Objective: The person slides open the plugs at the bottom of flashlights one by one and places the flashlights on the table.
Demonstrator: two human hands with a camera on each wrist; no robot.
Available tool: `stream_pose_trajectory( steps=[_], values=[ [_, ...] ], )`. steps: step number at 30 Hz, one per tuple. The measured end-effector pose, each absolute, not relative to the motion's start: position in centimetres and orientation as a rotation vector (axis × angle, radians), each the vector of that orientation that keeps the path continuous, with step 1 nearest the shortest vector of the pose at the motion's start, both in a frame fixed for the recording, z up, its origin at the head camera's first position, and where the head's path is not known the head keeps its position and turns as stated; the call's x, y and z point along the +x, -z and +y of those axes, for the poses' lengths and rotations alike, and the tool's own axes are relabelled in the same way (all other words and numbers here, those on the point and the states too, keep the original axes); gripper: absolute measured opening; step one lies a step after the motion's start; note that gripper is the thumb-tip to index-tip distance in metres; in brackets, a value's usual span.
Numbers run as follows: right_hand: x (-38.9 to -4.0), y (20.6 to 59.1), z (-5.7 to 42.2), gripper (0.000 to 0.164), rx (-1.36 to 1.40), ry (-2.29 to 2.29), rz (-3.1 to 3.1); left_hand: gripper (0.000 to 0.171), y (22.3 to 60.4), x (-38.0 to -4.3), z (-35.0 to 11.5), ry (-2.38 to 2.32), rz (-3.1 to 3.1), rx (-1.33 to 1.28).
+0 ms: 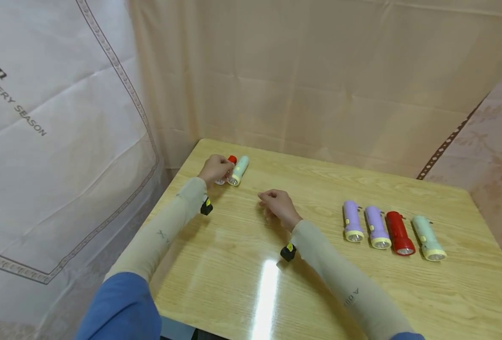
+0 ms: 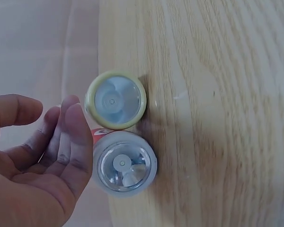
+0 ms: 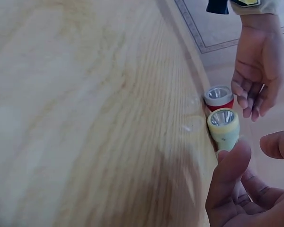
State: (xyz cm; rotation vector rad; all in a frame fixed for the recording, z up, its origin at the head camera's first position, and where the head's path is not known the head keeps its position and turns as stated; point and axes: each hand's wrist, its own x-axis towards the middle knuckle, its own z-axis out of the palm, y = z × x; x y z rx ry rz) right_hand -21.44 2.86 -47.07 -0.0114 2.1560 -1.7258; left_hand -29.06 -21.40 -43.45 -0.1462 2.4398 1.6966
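At the table's far left corner, a mint-green flashlight with a pale yellow rim lies beside a red flashlight with a white rim. My left hand hovers over the red one, covering part of it in the head view. In the left wrist view, thumb and loosely bent fingers are apart, with nothing between them, next to the mint flashlight's lens and the red flashlight's lens. Nearer the table's middle, my right hand is raised with relaxed, slightly bent fingers and holds nothing.
To the right, a row holds two purple flashlights, another red flashlight and another mint flashlight, lenses toward me. The wooden table has a bright light reflection near its front. Cloth curtains hang behind and at both sides.
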Motion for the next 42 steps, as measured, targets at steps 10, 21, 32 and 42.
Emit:
stream_pose_trajectory(
  steps=[10,21,32,42],
  values=[
    [-23.6,47.4,-0.8,0.044,-0.022,1.735,2.150,0.026,43.3,-30.1,-21.1,-1.595,2.486,-0.148],
    [-25.7,47.5,-3.6,0.037,0.060,1.702,2.216,0.022,43.0,-30.8,-20.7,-1.389,2.644,-0.133],
    [-27.0,48.6,-5.3,0.032,0.119,1.701,2.251,0.033,44.1,-32.2,-21.1,-1.178,2.682,-0.158],
    [-28.1,48.8,-6.2,0.040,0.154,1.721,2.250,0.045,44.1,-32.8,-20.6,-1.048,2.748,-0.025]
  ],
)
